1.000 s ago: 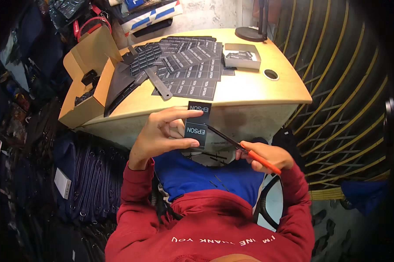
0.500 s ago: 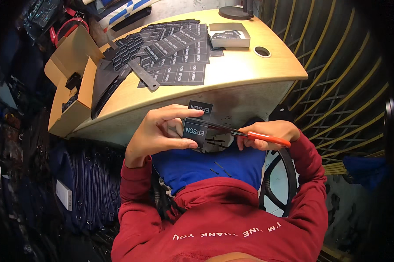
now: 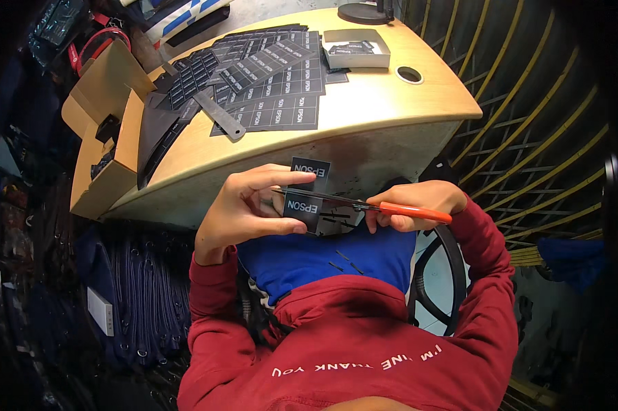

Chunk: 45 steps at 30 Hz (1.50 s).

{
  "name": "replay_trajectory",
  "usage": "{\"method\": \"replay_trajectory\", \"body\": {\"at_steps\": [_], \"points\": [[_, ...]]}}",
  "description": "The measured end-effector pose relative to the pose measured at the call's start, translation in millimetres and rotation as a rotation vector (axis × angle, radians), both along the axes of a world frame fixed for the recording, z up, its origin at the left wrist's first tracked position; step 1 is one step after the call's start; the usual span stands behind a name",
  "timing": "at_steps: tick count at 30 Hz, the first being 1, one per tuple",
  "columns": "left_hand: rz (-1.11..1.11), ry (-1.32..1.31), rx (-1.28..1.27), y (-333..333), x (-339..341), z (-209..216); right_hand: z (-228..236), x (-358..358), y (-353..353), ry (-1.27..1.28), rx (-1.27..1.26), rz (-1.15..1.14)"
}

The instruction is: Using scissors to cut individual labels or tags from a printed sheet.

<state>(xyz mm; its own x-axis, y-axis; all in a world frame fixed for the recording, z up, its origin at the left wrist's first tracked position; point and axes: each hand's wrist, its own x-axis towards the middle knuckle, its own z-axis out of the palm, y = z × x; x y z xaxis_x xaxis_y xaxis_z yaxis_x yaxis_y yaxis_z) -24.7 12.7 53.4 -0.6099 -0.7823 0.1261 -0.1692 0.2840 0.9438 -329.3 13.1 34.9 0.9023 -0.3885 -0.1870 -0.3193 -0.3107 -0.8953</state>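
My left hand (image 3: 237, 205) pinches a small black printed label piece, its lower square (image 3: 300, 214) between thumb and fingers. An upper square (image 3: 310, 166) of the same black material sits under the index fingertip. My right hand (image 3: 429, 196) is wrapped round the orange handle of a pair of scissors (image 3: 408, 210). The scissors' blades run leftward across the border between the two squares and look nearly closed there; their tips reach toward my left fingers. Whether the squares are still joined I cannot tell. Thin black offcuts (image 3: 350, 262) lie on the blue cloth over my lap.
On the wooden desk (image 3: 374, 96) lie several black printed sheets (image 3: 281, 113) and a metal ruler (image 3: 220, 116). A white box (image 3: 357, 58) with cut labels stands behind, near a round desk hole (image 3: 409, 74). An open cardboard box (image 3: 127, 147) is at left, a folding gate (image 3: 521, 123) at right.
The scissors' blades have moved left across the border between the squares and come closer together. Both hands otherwise keep their hold; the view has shifted slightly.
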Motion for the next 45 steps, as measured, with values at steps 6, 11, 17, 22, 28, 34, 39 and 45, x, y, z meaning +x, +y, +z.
{"method": "replay_trajectory", "body": {"at_steps": [6, 11, 17, 22, 28, 34, 39, 45], "points": [[-0.006, -0.003, -0.047, -1.6, 0.5, -2.5, -0.6, 1.6, -0.7, -0.003, 0.011, -0.011], [-0.065, 0.066, -0.078, -4.1, 2.8, -9.4, 5.8, 4.2, -0.3, 0.012, 0.024, -0.006], [-0.056, 0.070, -0.084, -3.8, 2.2, -9.8, 4.6, 6.4, -1.3, -0.019, 0.028, 0.010], [-0.057, 0.104, -0.039, -2.9, 1.2, -10.1, 3.0, 7.3, -1.5, -0.024, 0.029, 0.006], [-0.073, 0.092, -0.050, -2.5, 1.9, -9.2, 2.5, 6.2, -0.1, -0.033, 0.033, -0.020], [-0.059, 0.091, -0.036, -2.2, 0.6, -9.0, 1.0, 6.7, -0.2, -0.052, 0.045, -0.015], [-0.071, 0.069, -0.055, -2.2, 2.0, -9.8, 4.4, 8.0, 0.2, -0.033, 0.060, -0.008], [-0.077, 0.069, -0.066, -3.2, 2.3, -11.2, 2.8, 6.7, -0.2, -0.055, 0.053, 0.008]]}}
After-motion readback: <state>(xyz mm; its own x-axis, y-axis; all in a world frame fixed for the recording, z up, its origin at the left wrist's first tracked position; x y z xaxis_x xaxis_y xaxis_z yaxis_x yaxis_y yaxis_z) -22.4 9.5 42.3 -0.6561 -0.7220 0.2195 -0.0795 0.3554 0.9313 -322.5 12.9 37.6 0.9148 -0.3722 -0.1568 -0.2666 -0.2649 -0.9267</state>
